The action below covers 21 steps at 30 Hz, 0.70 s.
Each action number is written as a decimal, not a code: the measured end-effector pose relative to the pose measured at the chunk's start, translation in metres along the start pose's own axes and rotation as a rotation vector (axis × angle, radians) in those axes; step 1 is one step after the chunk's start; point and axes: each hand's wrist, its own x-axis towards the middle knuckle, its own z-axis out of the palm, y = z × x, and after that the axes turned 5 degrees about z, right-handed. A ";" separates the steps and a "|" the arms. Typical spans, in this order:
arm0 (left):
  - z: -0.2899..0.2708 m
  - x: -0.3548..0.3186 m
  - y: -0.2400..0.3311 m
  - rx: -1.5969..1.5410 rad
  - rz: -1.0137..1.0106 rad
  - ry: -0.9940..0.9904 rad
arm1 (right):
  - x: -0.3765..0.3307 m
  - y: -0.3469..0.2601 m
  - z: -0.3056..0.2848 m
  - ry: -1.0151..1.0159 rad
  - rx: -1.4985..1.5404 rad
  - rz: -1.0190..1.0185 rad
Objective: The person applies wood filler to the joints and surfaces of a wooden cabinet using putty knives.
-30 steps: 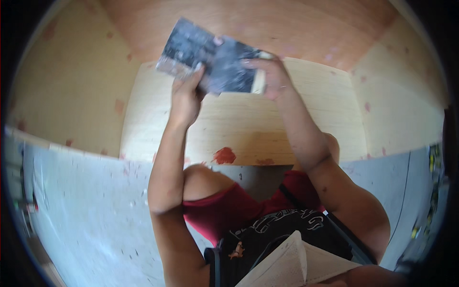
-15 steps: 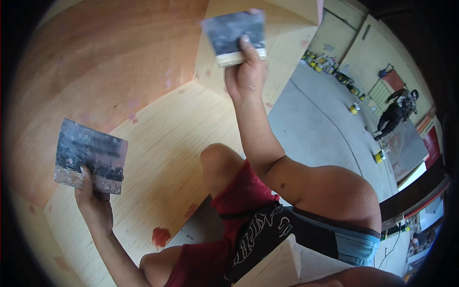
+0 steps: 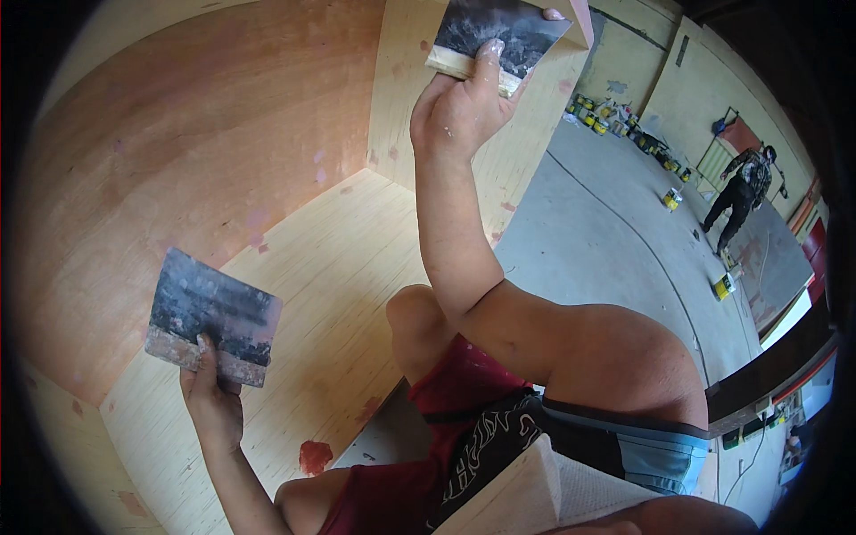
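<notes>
My left hand [image 3: 211, 406] grips a wide putty knife [image 3: 214, 312] by its crusted handle edge, thumb across the front. Its dark blade is smeared with filler and held above the pale plywood base panel [image 3: 312, 267]. Raised at the top, my right hand [image 3: 459, 120] is closed on a second wide putty knife [image 3: 495, 36], with a pale handle edge and a dark, smeared blade. That blade is in front of the upright plywood side panel [image 3: 401, 116], near its upper edge; whether it touches the wood I cannot tell.
A reddish-brown plywood wall [image 3: 214, 134] bounds the left. A red filler patch [image 3: 316, 457] marks the base panel by my knee. Beyond the side panel lies grey floor [image 3: 588, 241], with yellow paint cans [image 3: 724, 285] and a person [image 3: 742, 192] standing farther off.
My right hand has moved up and to the right, its putty knife now tilted the other way. In the picture, my left hand and its knife sit farther right and lower.
</notes>
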 end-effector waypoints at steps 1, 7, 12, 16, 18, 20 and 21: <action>0.000 -0.002 0.002 -0.069 -0.005 0.025 | 0.002 0.000 0.001 -0.001 -0.004 -0.020; 0.000 -0.002 0.007 -0.002 -0.001 0.037 | 0.011 -0.004 0.011 -0.015 0.041 -0.082; 0.001 -0.013 0.011 -0.001 0.014 0.049 | 0.008 -0.009 0.051 0.155 0.102 0.008; -0.004 -0.037 0.000 -0.007 -0.052 0.064 | -0.019 -0.021 0.040 0.081 -0.113 -0.051; -0.012 -0.032 -0.004 -0.005 -0.054 0.063 | -0.026 -0.018 0.033 0.053 -0.099 -0.036; -0.013 -0.009 0.001 -0.013 -0.032 0.054 | -0.023 -0.001 0.028 0.010 -0.068 -0.038; -0.012 0.002 0.007 -0.046 -0.002 0.036 | -0.020 0.008 0.027 -0.012 -0.053 -0.040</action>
